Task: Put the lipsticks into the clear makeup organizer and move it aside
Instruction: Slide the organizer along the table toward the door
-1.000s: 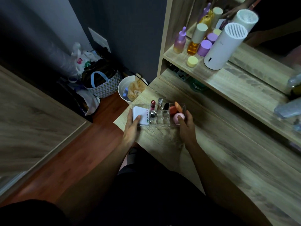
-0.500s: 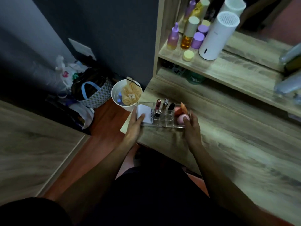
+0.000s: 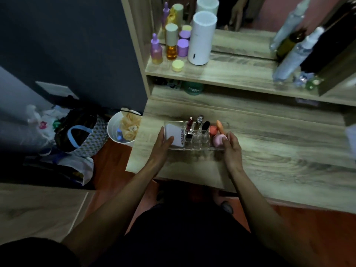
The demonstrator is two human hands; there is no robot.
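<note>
Clear acrylic, the makeup organizer [image 3: 195, 138] is sitting on the wooden vanity top [image 3: 269, 143], close to that top's left end and near its front edge, well forward of the white cylinder [image 3: 201, 38] on the shelf above. Both hands are bracketing it: the left hand [image 3: 160, 146] is pressing flat against the organizer's left end with its thumb over the white box [image 3: 174, 135] inside, and the right hand [image 3: 230, 146] is cupping the right end, thumb resting by the pink sponge [image 3: 218, 140]. Three lipsticks [image 3: 198, 123] are standing upright in the middle cells, a fourth dark tube sitting lower just in front of them. Compared with a second ago, the organizer is lying slightly farther from the top's left corner and squarer to the front edge, and both hands are keeping the same two-sided clamp. Reading that: loading appears finished, and the move-aside step is underway. No loose lipsticks are showing on the top near the organizer. Likely remaining: setting it down and letting go.
</note>
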